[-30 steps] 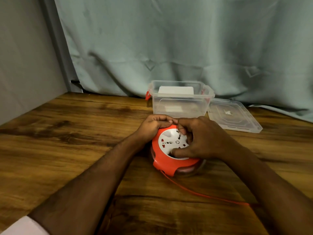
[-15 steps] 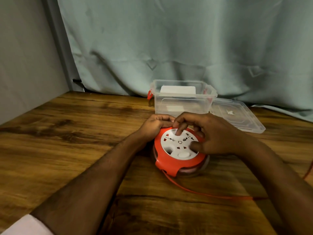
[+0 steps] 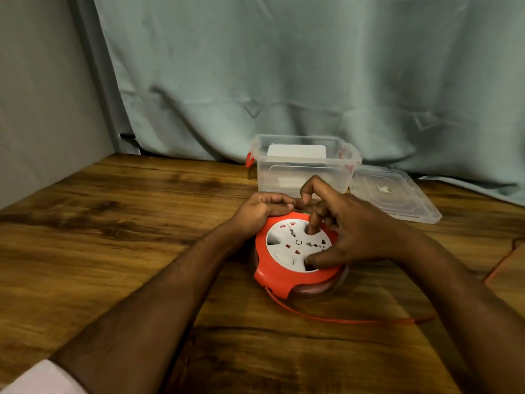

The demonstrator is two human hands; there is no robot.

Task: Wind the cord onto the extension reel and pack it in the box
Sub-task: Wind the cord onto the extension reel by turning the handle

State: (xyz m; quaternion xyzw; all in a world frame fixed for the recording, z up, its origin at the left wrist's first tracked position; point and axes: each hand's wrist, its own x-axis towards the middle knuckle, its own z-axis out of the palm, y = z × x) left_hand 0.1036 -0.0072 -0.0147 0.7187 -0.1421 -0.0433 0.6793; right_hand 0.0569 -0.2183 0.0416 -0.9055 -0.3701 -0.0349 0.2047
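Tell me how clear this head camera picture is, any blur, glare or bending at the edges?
Head view: dim, warm light; the right hand and the reel look slightly smeared, the orange cord soft; the clear box and its lid show only faint sheen, no harsh glare; wide-angle bending stretches the forearms at the bottom corners.

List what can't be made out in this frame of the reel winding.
- Cord: its far end leaves the head view at the right edge, so the length left is unknown.
- Reel: the right hand covers its right side; the wound cord underneath is blurred.
- Box: the white thing inside is unclear.
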